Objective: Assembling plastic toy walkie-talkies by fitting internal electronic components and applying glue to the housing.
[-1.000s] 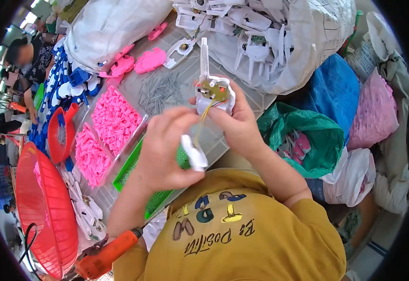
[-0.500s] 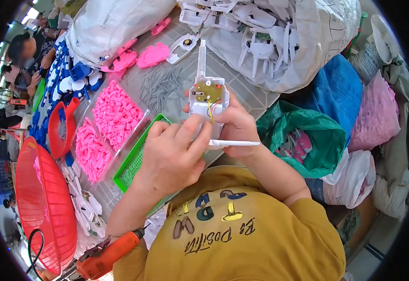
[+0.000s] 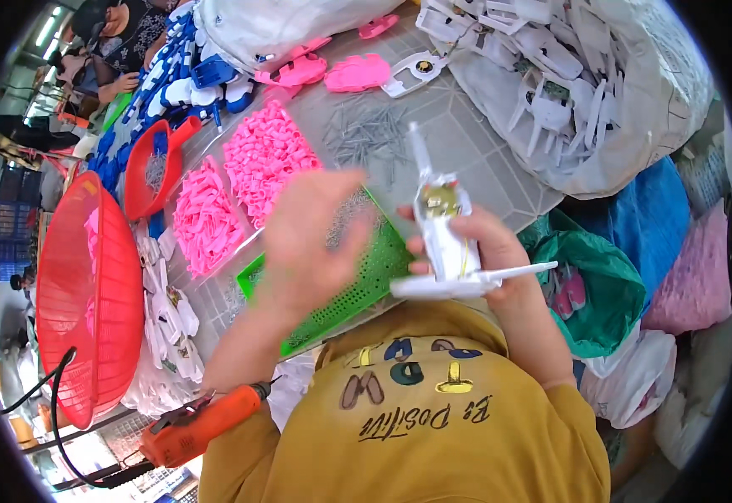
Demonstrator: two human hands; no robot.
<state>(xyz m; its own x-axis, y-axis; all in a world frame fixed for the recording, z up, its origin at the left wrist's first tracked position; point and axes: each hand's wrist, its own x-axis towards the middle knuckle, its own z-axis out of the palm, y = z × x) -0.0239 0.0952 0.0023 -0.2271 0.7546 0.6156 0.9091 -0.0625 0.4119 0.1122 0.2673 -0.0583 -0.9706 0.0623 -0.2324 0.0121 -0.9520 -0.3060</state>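
My right hand [image 3: 496,243] grips a white plastic toy housing [image 3: 447,251] with long thin arms sticking out. A small circuit board [image 3: 441,201] and a thin yellow wire show in its open side. Blurred by motion, my left hand [image 3: 311,239] is off the housing, over the green perforated basket [image 3: 358,281]; its fingers are too smeared to read. Small metal pieces [image 3: 351,208] lie in that basket. Beside it a clear tray holds short pink plastic parts [image 3: 267,155] and long pink strips [image 3: 202,220].
Metal pins [image 3: 372,134] lie loose on the table [image 3: 441,101]. White shells [image 3: 550,105] fill a sack at back right, near a green bag [image 3: 609,323]. A red basket [image 3: 89,335], a red scoop [image 3: 144,180] and an orange power screwdriver [image 3: 202,423] are at left. Another person sits far left.
My left hand has left the housing and moved left over the green basket. The housing has tilted in my right hand. The whole view has shifted.
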